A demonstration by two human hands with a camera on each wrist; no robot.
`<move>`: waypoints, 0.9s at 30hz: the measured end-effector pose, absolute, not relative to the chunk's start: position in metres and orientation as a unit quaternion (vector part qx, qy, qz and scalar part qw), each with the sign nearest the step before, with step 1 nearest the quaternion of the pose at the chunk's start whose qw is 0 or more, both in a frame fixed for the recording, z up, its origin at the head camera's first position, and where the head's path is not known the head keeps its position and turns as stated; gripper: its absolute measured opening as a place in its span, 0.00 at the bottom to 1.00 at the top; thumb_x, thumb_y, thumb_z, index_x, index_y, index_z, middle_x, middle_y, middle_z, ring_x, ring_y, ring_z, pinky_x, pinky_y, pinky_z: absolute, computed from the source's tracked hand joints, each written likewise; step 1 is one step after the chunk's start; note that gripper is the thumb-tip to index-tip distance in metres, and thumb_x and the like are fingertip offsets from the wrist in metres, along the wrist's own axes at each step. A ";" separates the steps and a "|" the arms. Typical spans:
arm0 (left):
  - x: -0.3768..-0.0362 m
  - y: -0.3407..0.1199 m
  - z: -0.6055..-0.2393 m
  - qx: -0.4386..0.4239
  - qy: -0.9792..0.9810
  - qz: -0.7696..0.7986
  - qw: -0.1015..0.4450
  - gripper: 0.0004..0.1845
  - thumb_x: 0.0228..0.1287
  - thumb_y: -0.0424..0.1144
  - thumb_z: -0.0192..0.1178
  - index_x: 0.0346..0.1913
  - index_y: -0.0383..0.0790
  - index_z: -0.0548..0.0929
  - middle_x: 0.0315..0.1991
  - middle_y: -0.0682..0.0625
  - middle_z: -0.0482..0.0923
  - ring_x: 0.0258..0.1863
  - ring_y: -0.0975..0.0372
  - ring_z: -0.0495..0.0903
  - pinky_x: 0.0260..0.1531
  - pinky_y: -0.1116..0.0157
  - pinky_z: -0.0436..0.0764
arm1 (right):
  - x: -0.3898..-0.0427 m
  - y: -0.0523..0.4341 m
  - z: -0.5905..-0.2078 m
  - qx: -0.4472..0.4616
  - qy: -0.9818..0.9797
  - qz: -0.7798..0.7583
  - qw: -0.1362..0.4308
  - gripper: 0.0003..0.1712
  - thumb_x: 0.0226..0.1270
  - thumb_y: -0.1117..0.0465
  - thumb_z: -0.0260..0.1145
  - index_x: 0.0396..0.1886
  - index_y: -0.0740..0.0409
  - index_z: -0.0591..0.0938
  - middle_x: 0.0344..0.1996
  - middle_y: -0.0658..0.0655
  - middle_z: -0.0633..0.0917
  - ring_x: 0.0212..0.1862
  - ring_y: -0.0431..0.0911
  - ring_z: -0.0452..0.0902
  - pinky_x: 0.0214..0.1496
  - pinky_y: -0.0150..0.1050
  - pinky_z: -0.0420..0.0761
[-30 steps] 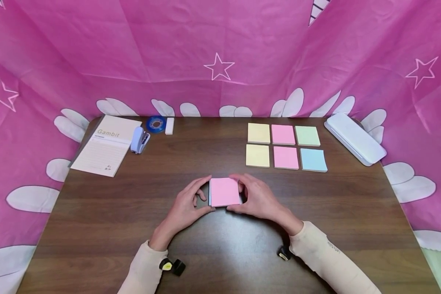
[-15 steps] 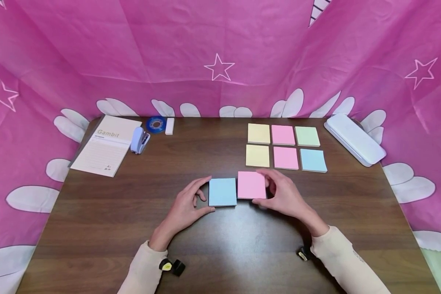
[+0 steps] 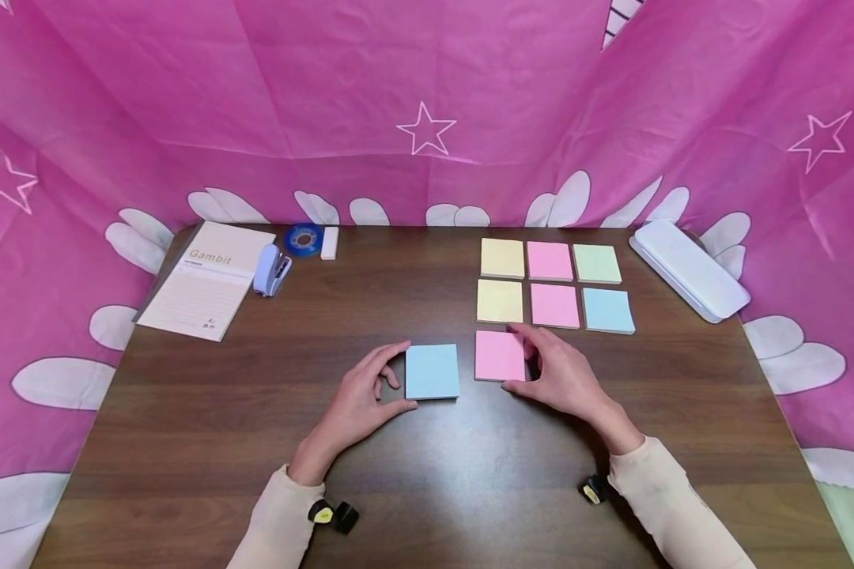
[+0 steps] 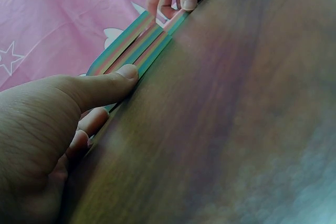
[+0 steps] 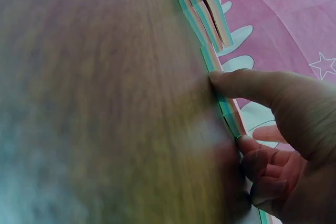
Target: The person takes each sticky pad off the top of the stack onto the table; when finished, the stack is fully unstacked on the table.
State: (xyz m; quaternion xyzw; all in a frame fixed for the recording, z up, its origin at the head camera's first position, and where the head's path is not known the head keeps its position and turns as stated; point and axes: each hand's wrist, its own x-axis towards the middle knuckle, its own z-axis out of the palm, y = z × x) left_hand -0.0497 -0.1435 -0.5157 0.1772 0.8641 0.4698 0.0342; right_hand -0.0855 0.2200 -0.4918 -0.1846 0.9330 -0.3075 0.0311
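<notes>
Now pink pad point(image 3: 500, 356) in right hand point(image 3: 562, 378).

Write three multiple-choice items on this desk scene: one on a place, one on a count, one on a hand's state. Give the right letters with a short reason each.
1. Where does the stapler lie?
A. right of the notepad
B. on the white case
C. among the sticky pads

2. How many pads form the grid at the far right of the table?
A. four
B. six
C. nine

3. What does the right hand do?
A. lies flat and idle
B. grips the pink pad
C. holds the stapler

Key: 1 A, it sits by the notepad's right edge. 2 B, two rows of three. 3 B, thumb and fingers pinch the pad's edges.
</notes>
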 end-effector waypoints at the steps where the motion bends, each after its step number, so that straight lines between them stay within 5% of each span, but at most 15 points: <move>1: -0.050 -0.143 -0.516 0.177 0.864 0.470 0.034 0.51 0.56 0.34 0.88 0.82 0.48 0.74 0.66 0.49 0.79 0.36 0.64 0.77 0.32 0.68 0.75 | -0.085 0.219 -0.491 -0.180 0.934 -0.306 0.036 0.54 0.52 0.50 0.92 0.77 0.59 0.77 0.47 0.56 0.83 0.47 0.50 0.77 0.46 0.48 0.77; 21: -0.049 -0.142 -0.514 0.168 0.865 0.470 0.043 0.51 0.56 0.35 0.88 0.82 0.50 0.73 0.63 0.49 0.80 0.34 0.64 0.75 0.31 0.68 0.75 | -0.083 0.221 -0.485 -0.184 0.933 -0.307 0.041 0.55 0.54 0.48 0.92 0.80 0.53 0.77 0.52 0.56 0.84 0.49 0.51 0.77 0.49 0.52 0.79; 27: -0.049 -0.143 -0.515 0.173 0.866 0.468 0.038 0.50 0.56 0.35 0.88 0.82 0.49 0.74 0.63 0.49 0.80 0.34 0.64 0.75 0.31 0.68 0.75 | -0.079 0.210 -0.478 -0.216 0.921 -0.323 -0.001 0.50 0.56 0.47 0.91 0.77 0.50 0.79 0.40 0.52 0.82 0.40 0.45 0.76 0.41 0.45 0.77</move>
